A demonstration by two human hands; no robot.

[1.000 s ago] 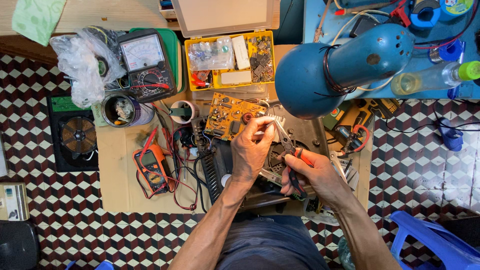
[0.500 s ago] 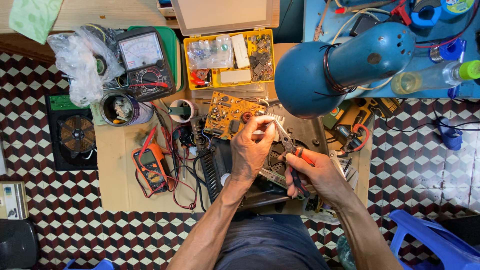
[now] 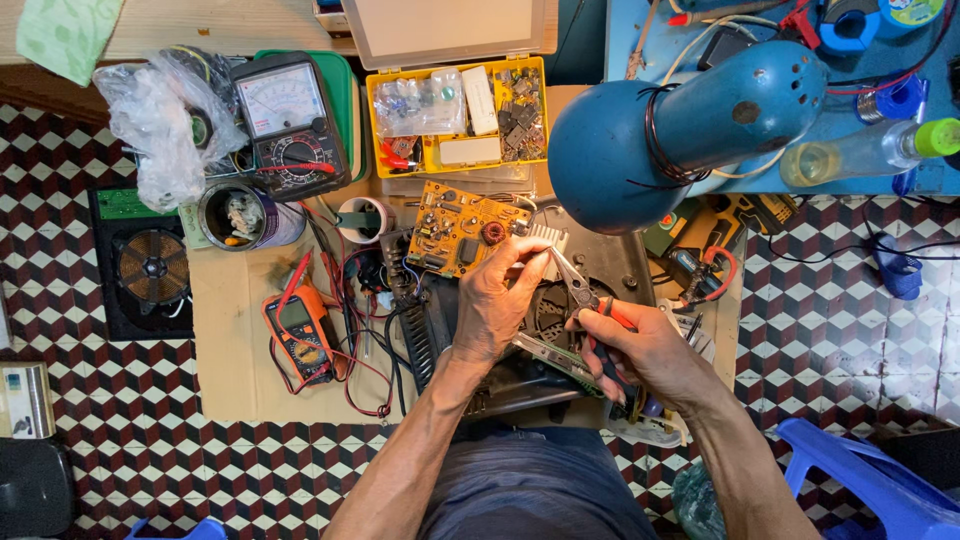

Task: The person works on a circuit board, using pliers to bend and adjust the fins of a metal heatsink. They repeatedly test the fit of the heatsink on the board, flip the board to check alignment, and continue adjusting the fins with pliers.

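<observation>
Left hand: the left hand (image 3: 495, 305) has its grip pinched on the edge of the yellow circuit board (image 3: 462, 228), by the silver heat sink (image 3: 545, 240).
Right hand: the right hand (image 3: 640, 350) is closed round the red-handled pliers (image 3: 585, 297), nose pointing at that edge.
Board: on the open black appliance (image 3: 560, 310), mid-table.
Doing it well: I'd judge steadying the board firmly and gripping only the lead, not nearby parts.
Nearby: orange multimeter (image 3: 300, 330), blue lamp (image 3: 680, 135).

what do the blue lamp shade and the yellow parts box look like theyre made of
The blue lamp shade looks like painted metal: the glossy blue coat is chipped to dark, rusty-looking spots. The yellow parts box looks like moulded plastic, with an even bright colour, thin divider walls and a pale, probably plastic, hinged lid standing open.
</observation>
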